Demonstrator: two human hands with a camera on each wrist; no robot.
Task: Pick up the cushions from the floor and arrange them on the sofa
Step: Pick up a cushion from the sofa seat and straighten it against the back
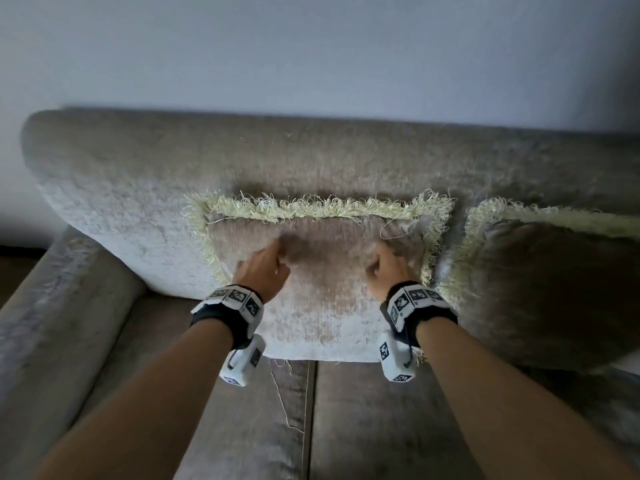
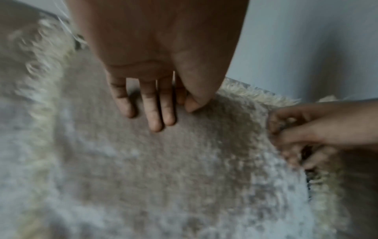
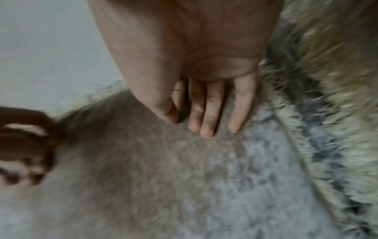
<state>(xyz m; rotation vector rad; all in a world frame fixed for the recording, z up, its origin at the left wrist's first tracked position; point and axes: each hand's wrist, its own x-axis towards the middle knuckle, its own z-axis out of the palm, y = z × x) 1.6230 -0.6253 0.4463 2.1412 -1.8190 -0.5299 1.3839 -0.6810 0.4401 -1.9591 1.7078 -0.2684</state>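
A fringed cushion (image 1: 322,299) stands on the sofa (image 1: 114,188) seat, leaning on the backrest. Both hands press its face: left hand (image 1: 265,271) on the left, right hand (image 1: 389,271) on the right, fingers (image 2: 155,111) straight and flat, grasping nothing. A second cushion (image 1: 554,289) leans just right.

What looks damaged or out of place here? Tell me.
A loose thread trails from the bottom edge of the fringed cushion onto the sofa seat, suggesting a fraying seam. Otherwise the cushion stands straight.
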